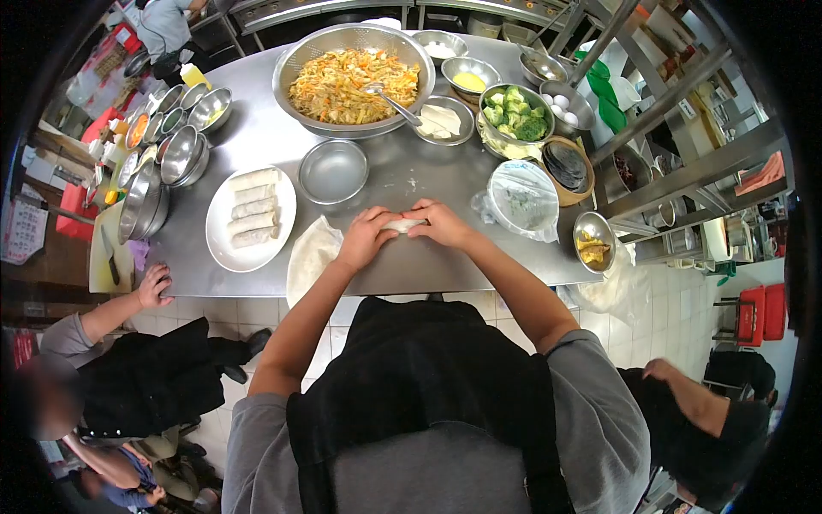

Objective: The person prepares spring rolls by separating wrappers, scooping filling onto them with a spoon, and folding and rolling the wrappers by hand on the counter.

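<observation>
Both my hands meet at a pale spring roll (404, 225) on the steel table (402, 272). My left hand (366, 237) is closed on its left end, and my right hand (439, 224) grips the right end. Part of the roll is hidden under my fingers. Beside my left forearm lie thin white wrappers (314, 257), reaching to the table edge. Left of them, a white oval plate (284, 214) carries several finished rolls (254, 208). A small steel bowl (333, 171) stands just beyond my hands.
A large steel bowl of shredded filling (355, 86) with a spoon (394, 104) stands at the back. Bowls of broccoli (518, 111) and eggs (561, 107) sit right. Nested steel bowls (182, 156) and a knife (110, 255) are left. A co-worker's hand (155, 285) rests on the table's left edge.
</observation>
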`<state>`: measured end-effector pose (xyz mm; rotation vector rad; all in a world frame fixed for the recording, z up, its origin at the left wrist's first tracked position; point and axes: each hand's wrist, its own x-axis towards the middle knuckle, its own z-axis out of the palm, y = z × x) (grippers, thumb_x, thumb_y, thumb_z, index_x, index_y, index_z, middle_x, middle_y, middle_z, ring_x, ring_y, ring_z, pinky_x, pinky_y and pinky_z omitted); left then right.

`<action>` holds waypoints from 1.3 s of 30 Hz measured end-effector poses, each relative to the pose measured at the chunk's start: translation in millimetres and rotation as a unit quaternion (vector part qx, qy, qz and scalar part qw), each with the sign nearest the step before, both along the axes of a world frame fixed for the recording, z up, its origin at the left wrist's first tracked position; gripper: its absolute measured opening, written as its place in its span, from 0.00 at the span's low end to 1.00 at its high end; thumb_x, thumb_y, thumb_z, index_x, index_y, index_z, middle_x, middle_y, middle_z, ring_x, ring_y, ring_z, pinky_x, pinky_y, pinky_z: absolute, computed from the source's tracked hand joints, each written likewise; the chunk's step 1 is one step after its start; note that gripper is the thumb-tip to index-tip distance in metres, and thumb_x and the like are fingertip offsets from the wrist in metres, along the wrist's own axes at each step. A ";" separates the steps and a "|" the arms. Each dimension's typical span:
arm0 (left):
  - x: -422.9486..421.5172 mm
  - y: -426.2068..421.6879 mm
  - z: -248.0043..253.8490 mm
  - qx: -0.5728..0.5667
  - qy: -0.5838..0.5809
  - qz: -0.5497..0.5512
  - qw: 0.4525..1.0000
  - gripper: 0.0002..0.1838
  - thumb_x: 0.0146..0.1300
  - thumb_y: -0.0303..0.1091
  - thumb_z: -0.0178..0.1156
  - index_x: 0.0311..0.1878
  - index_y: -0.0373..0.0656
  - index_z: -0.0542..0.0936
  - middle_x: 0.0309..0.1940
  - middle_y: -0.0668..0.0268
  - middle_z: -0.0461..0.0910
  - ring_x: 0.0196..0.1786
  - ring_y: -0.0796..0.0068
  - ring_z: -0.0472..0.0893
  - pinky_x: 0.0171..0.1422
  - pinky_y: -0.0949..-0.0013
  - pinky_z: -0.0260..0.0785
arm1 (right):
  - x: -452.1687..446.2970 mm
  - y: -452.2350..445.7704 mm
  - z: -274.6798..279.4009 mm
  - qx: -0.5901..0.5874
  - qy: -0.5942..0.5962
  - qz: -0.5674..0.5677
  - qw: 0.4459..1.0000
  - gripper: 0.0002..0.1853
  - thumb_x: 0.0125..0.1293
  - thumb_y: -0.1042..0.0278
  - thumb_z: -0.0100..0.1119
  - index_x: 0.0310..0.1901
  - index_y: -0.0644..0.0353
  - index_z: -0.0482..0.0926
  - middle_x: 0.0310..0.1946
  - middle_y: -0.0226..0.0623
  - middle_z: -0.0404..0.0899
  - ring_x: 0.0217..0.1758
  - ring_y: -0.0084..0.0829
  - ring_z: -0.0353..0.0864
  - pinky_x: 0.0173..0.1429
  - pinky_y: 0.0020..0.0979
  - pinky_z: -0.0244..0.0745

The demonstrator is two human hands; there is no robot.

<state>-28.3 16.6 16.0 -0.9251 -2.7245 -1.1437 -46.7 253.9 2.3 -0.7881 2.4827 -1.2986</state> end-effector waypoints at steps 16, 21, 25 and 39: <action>-11.0 1.1 -7.6 0.011 -0.031 0.000 0.999 0.17 0.63 0.36 0.65 0.55 0.47 0.82 0.51 0.63 0.81 0.55 0.56 0.78 0.61 0.56 0.69 | 28.6 -12.3 12.8 0.102 0.202 -0.053 0.973 0.27 0.59 0.69 0.69 0.62 0.58 0.78 0.56 0.39 0.76 0.58 0.45 0.73 0.65 0.42 0.70; -0.5 5.2 7.2 -0.056 0.063 0.041 0.996 0.22 0.60 0.35 0.67 0.59 0.48 0.79 0.55 0.64 0.78 0.59 0.58 0.75 0.63 0.55 0.66 | 18.8 -11.4 6.0 0.096 0.207 -0.049 0.972 0.25 0.59 0.69 0.68 0.60 0.61 0.78 0.52 0.38 0.77 0.57 0.44 0.74 0.63 0.41 0.72; 1.4 2.4 1.2 -0.084 0.065 0.034 0.994 0.25 0.58 0.33 0.68 0.60 0.47 0.78 0.57 0.65 0.76 0.60 0.58 0.74 0.63 0.56 0.66 | 5.0 -9.5 2.5 0.081 0.154 -0.023 0.984 0.25 0.59 0.69 0.68 0.60 0.61 0.78 0.52 0.40 0.77 0.57 0.46 0.74 0.63 0.40 0.72; -22.2 -11.3 -0.5 -0.068 -0.005 -0.026 0.997 0.30 0.58 0.29 0.67 0.66 0.47 0.75 0.61 0.62 0.75 0.63 0.54 0.73 0.69 0.54 0.65 | 3.4 -16.5 21.4 0.149 0.155 -0.057 0.975 0.31 0.54 0.71 0.73 0.60 0.55 0.73 0.58 0.39 0.75 0.63 0.47 0.73 0.65 0.44 0.71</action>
